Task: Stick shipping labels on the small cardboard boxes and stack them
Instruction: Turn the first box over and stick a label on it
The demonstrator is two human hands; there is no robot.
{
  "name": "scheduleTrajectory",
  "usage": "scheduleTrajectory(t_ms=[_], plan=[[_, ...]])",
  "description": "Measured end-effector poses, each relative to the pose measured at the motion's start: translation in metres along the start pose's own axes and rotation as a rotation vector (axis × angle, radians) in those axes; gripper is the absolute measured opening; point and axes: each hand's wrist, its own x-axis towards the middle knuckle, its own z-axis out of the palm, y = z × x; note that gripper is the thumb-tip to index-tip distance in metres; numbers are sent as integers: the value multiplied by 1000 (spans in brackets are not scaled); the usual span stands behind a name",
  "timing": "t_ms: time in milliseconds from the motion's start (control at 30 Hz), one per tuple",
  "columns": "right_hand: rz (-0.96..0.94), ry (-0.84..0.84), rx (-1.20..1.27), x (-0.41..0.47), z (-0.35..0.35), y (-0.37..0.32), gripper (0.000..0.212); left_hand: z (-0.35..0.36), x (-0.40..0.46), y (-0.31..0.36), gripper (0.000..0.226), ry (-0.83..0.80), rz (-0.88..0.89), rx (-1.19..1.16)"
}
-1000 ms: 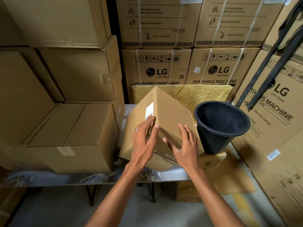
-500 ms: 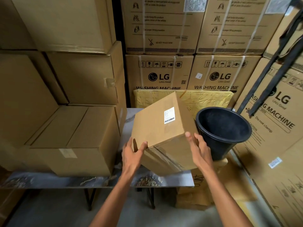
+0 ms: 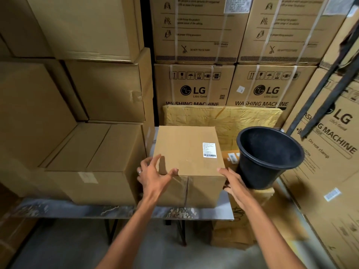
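Left hand (image 3: pixel 153 174) fingers spread loosely at the near left top edge of the cardboard box (image 3: pixel 186 152), right hand (image 3: pixel 234 183) fingers apart along its right near corner, box upright on the table (image 3: pixel 223 212), 1 white shipping label (image 3: pixel 209 150) on top, black bucket (image 3: pixel 268 158) just right

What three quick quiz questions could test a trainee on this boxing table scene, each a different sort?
1. True or false: the white shipping label is on the top face of the small brown cardboard box.
2. Which stands right of that box? A) black plastic bucket B) red crate C) blue drum
3. Fill in: the left hand and right hand are at the box's near top ____.

Key: 1 true; 2 A; 3 corners.
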Motion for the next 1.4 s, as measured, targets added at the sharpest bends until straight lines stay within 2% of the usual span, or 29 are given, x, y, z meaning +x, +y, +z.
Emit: scheduleTrajectory(t_ms=[67, 133, 200, 233, 333, 433, 567, 733, 833, 933, 1033, 1100, 1233, 1400], plan=[[1, 0, -46, 3, 0, -7, 86, -5, 9, 2, 93, -46, 19, 40], [-56, -28, -89, 4, 1, -22, 55, -9, 23, 9, 103, -108, 92, 103], [-123, -21, -182, 12, 6, -39, 35, -11, 37, 17, 104, -175, 156, 137], [-162, -12, -230, 16, 10, -46, 36, -11, 44, 21, 103, -203, 163, 138], [-200, 36, -341, 43, 14, -52, 60, -10, 59, 28, 97, -281, 129, 131], [-178, 55, -379, 49, 17, -62, 53, -8, 70, 29, 95, -336, 86, 103], [-202, 51, -418, 48, 19, -68, 43, -7, 78, 23, 113, -359, 98, 51], [-359, 68, -368, 42, 17, -72, 56, -12, 80, 29, 93, -232, 251, 14], [-430, 102, -336, 31, 16, -69, 73, -9, 76, 23, 98, -198, 345, -16], [-416, 158, -295, 25, 19, -49, 89, 5, 58, 2, 102, -190, 361, -36], [-418, 204, -295, 24, 24, -29, 89, 19, 37, -20, 104, -136, 401, -84], [-421, 206, -304, 27, 23, -20, 89, 26, 28, -26, 102, -83, 416, -2], [-400, 210, -310, 24, 24, -11, 93, 26, 28, 4, 94, 50, 616, 211], [-370, 262, -355, 23, 27, -9, 93, 24, 61, 87, 84, -3, 965, 339]])
